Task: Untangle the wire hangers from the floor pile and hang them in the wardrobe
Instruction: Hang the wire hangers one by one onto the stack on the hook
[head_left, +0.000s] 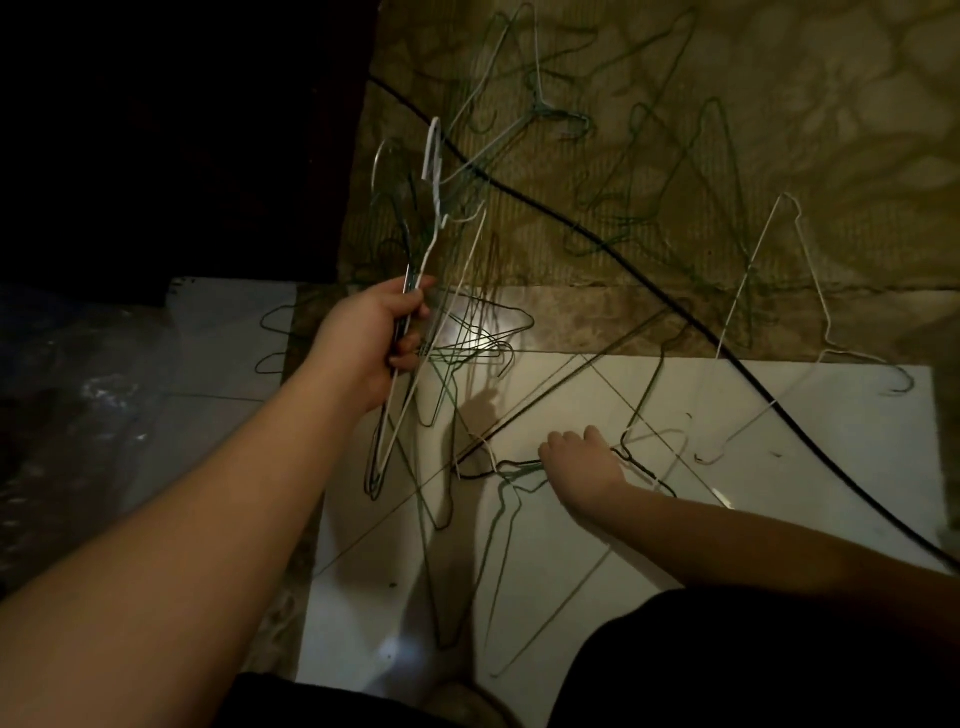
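A person crouches over a dim floor. Their left hand (376, 332) is raised, gripping a bundle of wire hangers (415, 244) by the necks. Their right hand (582, 457) reaches down, fingers curled around the neck of a green hanger (506, 512) lying on the white tile (779, 415). More loose hangers (675, 208) sprawl tangled across the patterned mat (831, 130), crossed by a black cable (597, 236).

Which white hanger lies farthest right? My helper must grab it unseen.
Find the black cable crossing the floor. Right of it, a white hanger lies across the rug edge, hook on the white tile. Its neighbours on the rug are green.
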